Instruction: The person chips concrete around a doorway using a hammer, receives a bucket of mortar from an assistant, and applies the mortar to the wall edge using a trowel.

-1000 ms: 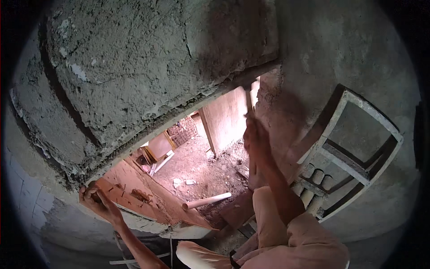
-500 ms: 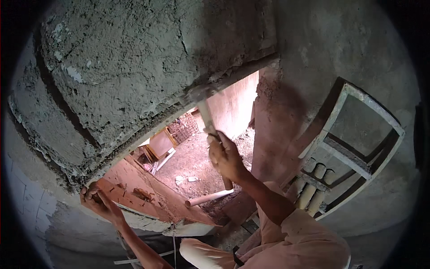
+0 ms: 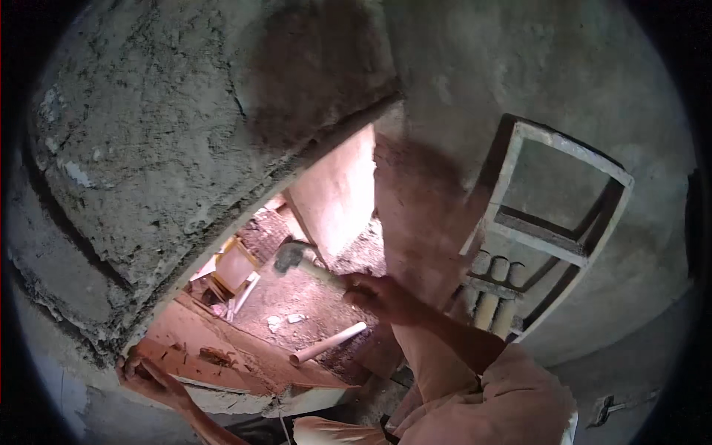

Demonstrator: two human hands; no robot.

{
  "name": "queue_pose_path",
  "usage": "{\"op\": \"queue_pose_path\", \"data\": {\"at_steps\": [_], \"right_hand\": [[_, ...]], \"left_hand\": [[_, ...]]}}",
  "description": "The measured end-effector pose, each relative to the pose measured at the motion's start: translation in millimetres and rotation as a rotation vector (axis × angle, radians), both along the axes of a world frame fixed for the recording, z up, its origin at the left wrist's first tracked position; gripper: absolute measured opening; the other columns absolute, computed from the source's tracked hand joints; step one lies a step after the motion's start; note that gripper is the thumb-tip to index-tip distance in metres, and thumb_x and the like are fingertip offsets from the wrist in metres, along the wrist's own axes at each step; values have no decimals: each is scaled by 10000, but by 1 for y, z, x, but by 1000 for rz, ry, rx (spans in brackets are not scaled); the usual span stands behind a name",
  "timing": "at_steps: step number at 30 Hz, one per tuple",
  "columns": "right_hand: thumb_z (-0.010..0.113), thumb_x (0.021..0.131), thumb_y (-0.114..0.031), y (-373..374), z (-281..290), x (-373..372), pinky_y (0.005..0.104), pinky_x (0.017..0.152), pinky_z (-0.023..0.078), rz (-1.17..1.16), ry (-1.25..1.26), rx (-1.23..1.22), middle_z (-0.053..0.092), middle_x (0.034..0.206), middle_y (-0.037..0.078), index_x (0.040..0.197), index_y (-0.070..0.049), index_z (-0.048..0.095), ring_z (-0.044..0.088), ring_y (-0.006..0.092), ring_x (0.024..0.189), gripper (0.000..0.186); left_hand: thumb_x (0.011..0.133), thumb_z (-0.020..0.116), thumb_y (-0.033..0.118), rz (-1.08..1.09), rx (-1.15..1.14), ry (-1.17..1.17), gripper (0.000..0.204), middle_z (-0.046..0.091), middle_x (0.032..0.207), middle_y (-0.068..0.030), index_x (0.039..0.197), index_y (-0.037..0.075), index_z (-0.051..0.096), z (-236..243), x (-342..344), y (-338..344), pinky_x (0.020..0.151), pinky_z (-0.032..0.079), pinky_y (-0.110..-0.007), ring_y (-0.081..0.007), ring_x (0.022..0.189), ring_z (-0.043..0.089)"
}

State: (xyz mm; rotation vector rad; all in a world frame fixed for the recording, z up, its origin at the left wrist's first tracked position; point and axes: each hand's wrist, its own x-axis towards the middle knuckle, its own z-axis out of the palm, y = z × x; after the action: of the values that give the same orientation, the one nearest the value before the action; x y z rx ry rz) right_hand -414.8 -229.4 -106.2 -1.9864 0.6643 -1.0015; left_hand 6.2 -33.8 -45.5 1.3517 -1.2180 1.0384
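Note:
My right hand [image 3: 374,297] grips the pale handle of a hammer [image 3: 289,257], whose dark head hangs in front of the bright opening, just below the rough plaster edge [image 3: 222,215]. My left hand [image 3: 152,378] is at the lower left corner of that edge, fingers curled; what they hold, if anything, is hard to make out. Beside it runs a reddish, dusty ledge [image 3: 230,371] with small debris on it.
A whitish frame [image 3: 564,156] leans on the right wall with short cylinders [image 3: 487,308] at its foot. Through the opening are a framed panel [image 3: 236,265], rubble and a white pipe [image 3: 326,343]. My bent legs show below. A tool [image 3: 608,408] is at lower right.
My right hand has swung the hammer from up near the plaster edge down and left into the opening. The view has shifted, so the wall and frame appear further left.

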Motion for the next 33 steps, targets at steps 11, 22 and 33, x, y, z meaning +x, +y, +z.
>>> {"op": "queue_pose_path", "data": {"at_steps": [11, 22, 33], "right_hand": [[514, 1004, -336, -18, 80, -163, 378, 721, 487, -817, -149, -232, 624, 869, 85, 1320, -18, 504, 573, 156, 772, 448], [445, 1025, -296, -118, 113, -68, 415, 987, 442, -873, -204, -511, 519, 1349, 257, 1476, -46, 325, 559, 403, 1189, 529], [457, 999, -142, -231, 60, -26, 411, 958, 462, -800, -324, -682, 545, 1325, 232, 1449, -22, 356, 594, 339, 1149, 476]], "left_hand": [[1043, 453, 229, 144, 16, 49, 213, 394, 1211, -143, 1037, 30, 528, -5, 27, 17, 890, 436, -399, -182, 1020, 513], [1055, 413, 239, 223, -56, -9, 237, 385, 1167, -104, 1039, 44, 547, 4, 0, 10, 750, 420, -367, -157, 924, 458], [1058, 417, 258, 38, 25, 4, 236, 389, 1113, -81, 1072, 49, 526, 8, -2, 8, 788, 425, -378, -170, 952, 479]]}}
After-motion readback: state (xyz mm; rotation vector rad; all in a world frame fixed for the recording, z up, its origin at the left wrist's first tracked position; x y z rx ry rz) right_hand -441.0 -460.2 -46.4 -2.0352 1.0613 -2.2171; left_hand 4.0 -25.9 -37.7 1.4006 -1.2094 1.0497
